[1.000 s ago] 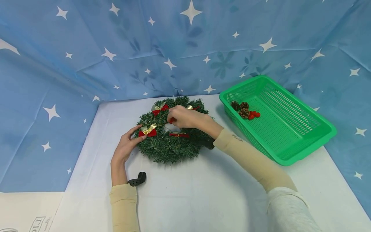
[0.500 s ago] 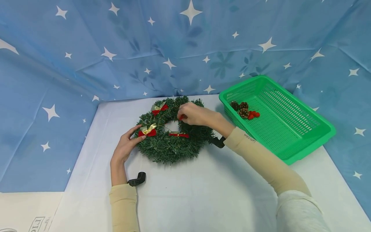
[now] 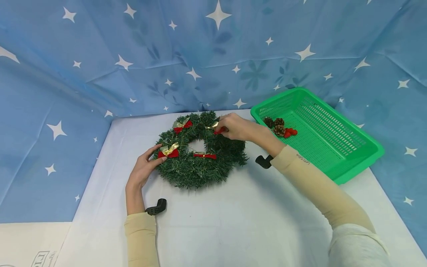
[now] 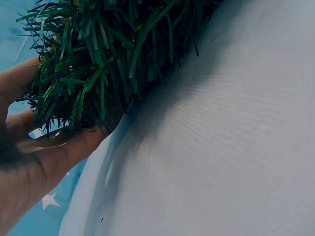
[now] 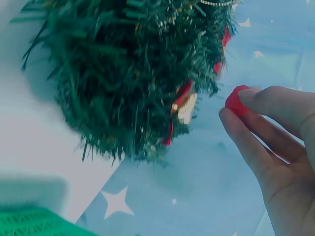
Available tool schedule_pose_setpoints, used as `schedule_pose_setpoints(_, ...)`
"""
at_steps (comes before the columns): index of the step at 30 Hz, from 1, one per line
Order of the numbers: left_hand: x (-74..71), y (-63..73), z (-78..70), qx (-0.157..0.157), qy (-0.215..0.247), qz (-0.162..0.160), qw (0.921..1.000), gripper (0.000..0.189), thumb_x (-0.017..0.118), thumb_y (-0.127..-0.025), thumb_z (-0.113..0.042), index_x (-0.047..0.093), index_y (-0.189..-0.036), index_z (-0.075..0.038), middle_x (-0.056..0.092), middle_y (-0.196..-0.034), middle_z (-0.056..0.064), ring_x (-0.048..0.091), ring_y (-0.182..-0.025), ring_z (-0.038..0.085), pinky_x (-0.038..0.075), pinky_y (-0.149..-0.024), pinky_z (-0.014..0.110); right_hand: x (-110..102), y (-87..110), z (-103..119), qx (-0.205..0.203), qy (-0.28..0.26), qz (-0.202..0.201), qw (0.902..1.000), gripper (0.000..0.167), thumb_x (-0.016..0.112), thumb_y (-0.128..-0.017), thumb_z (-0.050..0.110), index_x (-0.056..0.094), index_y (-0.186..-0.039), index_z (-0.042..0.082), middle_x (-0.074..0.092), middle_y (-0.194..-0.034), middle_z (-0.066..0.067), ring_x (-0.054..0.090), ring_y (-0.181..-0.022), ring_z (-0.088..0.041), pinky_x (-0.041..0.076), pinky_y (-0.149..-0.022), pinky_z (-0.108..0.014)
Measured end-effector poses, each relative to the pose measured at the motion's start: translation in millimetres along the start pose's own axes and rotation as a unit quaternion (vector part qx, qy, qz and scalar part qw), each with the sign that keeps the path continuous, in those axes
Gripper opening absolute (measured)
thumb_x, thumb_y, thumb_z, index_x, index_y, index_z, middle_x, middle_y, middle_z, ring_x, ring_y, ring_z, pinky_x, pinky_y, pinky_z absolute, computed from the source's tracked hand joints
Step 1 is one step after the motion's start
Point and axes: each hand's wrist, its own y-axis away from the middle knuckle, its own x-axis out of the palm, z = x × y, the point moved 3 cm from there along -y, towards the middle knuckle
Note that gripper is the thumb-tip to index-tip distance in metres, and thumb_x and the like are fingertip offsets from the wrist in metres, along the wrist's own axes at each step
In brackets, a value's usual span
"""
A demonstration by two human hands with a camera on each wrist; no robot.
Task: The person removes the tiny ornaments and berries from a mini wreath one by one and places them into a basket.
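A green Christmas wreath [image 3: 193, 174] with red and gold bows lies on the white table. My left hand [image 3: 145, 168] holds its left side, thumb and fingers around the edge by a bow [image 3: 168, 152]. In the left wrist view that hand [image 4: 54, 152] is against the green bristles [image 4: 113, 59]. Between the right hand's [image 3: 235, 128] thumb and fingertips is a small red berry [image 5: 237, 100], pinched above the wreath's upper right part. A bow with gold ribbon [image 5: 186, 108] sits on the wreath close to those fingertips; in the head view the hand partly overlaps it.
To the right stands a green plastic basket [image 3: 347, 174] with several pine cones [image 3: 279, 129] and red berries [image 3: 290, 132] in its left end. A blue star-patterned cloth [image 3: 213, 74] hangs behind the table. Black wrist cameras [image 3: 156, 207] are worn on both forearms.
My right hand has moved from over the wreath's centre to its upper right, carrying the red berry and uncovering the middle hole. The left hand has stayed at the wreath's left edge.
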Motion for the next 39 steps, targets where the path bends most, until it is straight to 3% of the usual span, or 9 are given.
schedule_pose_setpoints(13,0.1,0.5,0.2,0.003,-0.004,0.002,1.0,0.069,0.067,-0.102,-0.028,0.035,-0.162,-0.027,0.011,-0.173,0.01,0.052,-0.133,0.037,0.047,-0.09,0.025,-23.5,26.1,-13.3,-0.001,-0.012,-0.036,0.9993,0.016,0.067,-0.089,-0.012,0.076,-0.103,-0.009,0.073,-0.102,-0.024,0.074,-0.091,-0.034,0.061,-0.079,-0.04)
schedule_pose_setpoints(16,-0.3,0.8,-0.1,0.002,-0.002,0.001,1.0,0.068,0.068,-0.102,-0.028,0.036,-0.162,-0.027,0.011,-0.173,0.008,0.051,-0.135,0.038,0.046,-0.094,0.03,-27.1,32.9,-17.4,0.001,-0.014,-0.04,0.9991,0.014,0.068,-0.09,-0.011,0.077,-0.101,-0.008,0.073,-0.101,-0.023,0.074,-0.09,-0.034,0.062,-0.078,-0.039)
schedule_pose_setpoints(23,0.0,0.2,0.9,0.004,0.008,0.004,1.0,0.07,0.068,-0.102,-0.027,0.035,-0.163,-0.024,0.009,-0.173,0.01,0.046,-0.141,0.041,0.041,-0.108,0.048,-34.7,48.7,-29.5,0.06,-0.032,-0.04,0.9969,0.016,0.068,-0.09,-0.01,0.077,-0.103,-0.006,0.073,-0.106,-0.02,0.076,-0.093,-0.032,0.062,-0.079,-0.038)
schedule_pose_setpoints(32,-0.4,-0.3,0.7,0.008,-0.002,0.0,1.0,0.068,0.068,-0.101,-0.028,0.036,-0.162,-0.026,0.013,-0.172,0.01,0.055,-0.124,0.033,0.049,-0.084,0.025,-43.3,65.7,-49.0,0.092,0.01,-0.055,0.9942,0.015,0.071,-0.091,-0.005,0.078,-0.104,-0.002,0.075,-0.107,-0.018,0.074,-0.094,-0.032,0.059,-0.08,-0.045)
schedule_pose_setpoints(39,-0.1,-0.3,0.4,0.008,-0.002,0.0,1.0,0.068,0.067,-0.102,-0.028,0.036,-0.162,-0.026,0.013,-0.172,0.01,0.054,-0.129,0.035,0.048,-0.087,0.024,-48.2,75.8,-59.9,0.093,0.02,-0.071,0.9929,0.014,0.07,-0.09,-0.006,0.079,-0.099,-0.002,0.076,-0.103,-0.018,0.075,-0.091,-0.032,0.059,-0.081,-0.048)
